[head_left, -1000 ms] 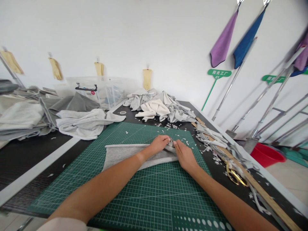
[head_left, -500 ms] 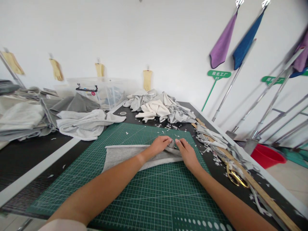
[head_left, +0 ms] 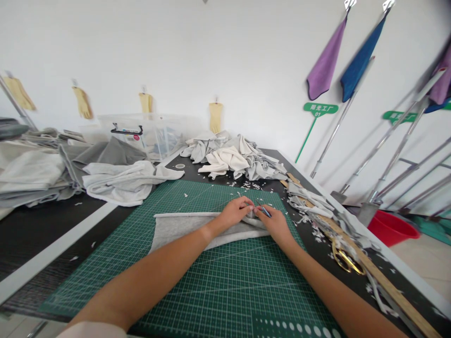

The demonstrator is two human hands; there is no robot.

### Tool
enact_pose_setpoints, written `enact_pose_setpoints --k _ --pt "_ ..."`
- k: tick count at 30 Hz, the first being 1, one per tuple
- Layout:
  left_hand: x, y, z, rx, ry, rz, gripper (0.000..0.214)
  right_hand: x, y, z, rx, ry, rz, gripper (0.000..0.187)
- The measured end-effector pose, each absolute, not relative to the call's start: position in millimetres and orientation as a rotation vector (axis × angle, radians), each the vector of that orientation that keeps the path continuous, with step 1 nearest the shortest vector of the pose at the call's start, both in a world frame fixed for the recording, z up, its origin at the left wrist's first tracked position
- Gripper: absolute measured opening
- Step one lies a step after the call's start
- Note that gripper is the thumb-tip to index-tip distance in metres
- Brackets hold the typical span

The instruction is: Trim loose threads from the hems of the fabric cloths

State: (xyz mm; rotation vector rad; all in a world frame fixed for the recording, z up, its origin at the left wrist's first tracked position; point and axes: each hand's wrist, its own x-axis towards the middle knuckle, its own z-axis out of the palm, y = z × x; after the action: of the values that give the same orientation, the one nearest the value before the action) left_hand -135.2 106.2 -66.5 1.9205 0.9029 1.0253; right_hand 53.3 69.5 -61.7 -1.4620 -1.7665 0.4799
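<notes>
A grey knit fabric (head_left: 190, 228) lies folded on a green cutting mat (head_left: 211, 286), its gathered end under both hands. The left hand (head_left: 234, 212) curls closed, pinching the fold; the right hand (head_left: 275, 226) pinches beside it, a small blue object (head_left: 266, 212) at its fingertips. Gold-handled scissors (head_left: 343, 261) lie at four o'clock on a wooden ruler (head_left: 373, 277), a white-and-grey cloth heap (head_left: 229, 159) at twelve, a red tub (head_left: 392, 228) at two.
</notes>
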Motion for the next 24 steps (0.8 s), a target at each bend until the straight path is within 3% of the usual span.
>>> enact_pose_setpoints --k 11,18,24 --pt "-133.9 89.0 -55.9 2.006 0.929 1.083 0.027 60.5 67.9 -61.7 -1.484 -1.671 0.424 0.036" --pt "-133.6 86.5 -53.0 2.175 1.043 1.044 0.037 59.7 65.3 -58.9 -1.485 -1.67 0.411 0.035" --pt "-133.6 83.8 -52.2 2.155 1.122 0.974 0.028 59.9 63.9 -56.6 -1.5 -1.648 0.386 0.039"
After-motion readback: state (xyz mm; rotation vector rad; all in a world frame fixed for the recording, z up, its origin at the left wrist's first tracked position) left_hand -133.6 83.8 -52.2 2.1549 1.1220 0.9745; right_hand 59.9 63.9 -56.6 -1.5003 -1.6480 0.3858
